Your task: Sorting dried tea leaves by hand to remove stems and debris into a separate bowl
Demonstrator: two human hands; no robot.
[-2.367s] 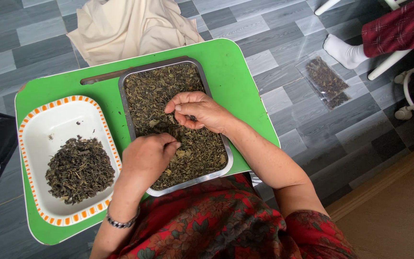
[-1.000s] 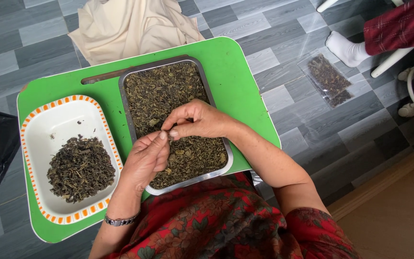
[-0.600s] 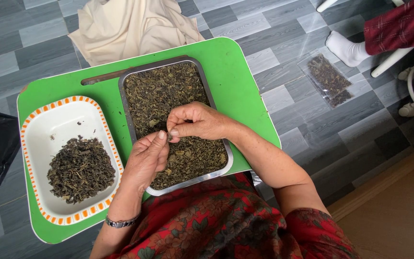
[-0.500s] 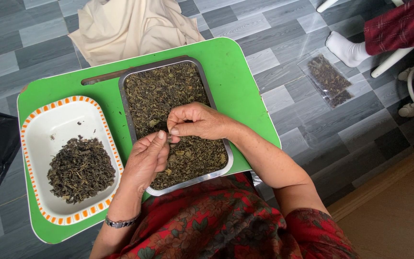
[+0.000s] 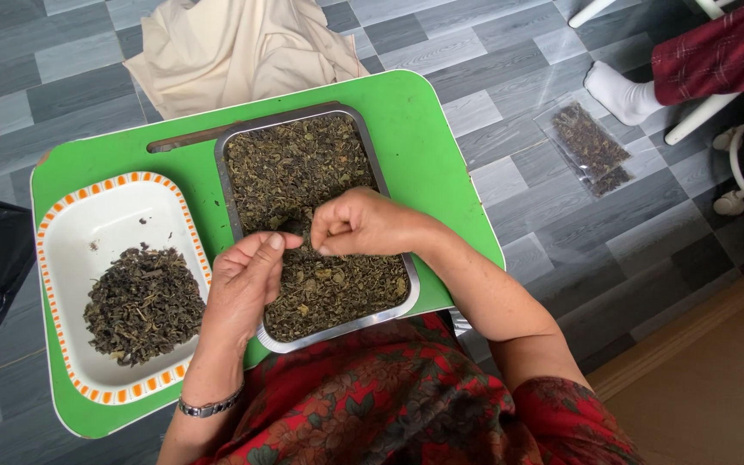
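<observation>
A rectangular metal tray [image 5: 393, 226] filled with dried dark green leaves [image 5: 303, 168] sits in the middle of a bright green plastic lap table [image 5: 424, 129]. Over its near half, the right hand [image 5: 363, 226] is curled, its fingertips pinching a small bit of leaf, while the left hand [image 5: 247, 280] lies half open just beside it, thumb touching the same spot. To the left on the table stands one white oblong dish with an orange-patterned rim [image 5: 71, 224], holding one smaller heap of dried leaves [image 5: 141, 303]. The floor is grey tiles in mixed shades [image 5: 518, 52]. On it lie one beige cloth [image 5: 234, 43] beyond the table and one clear plastic bag of leaves [image 5: 592, 146] to the right, near another person's white-socked foot [image 5: 617, 90].
</observation>
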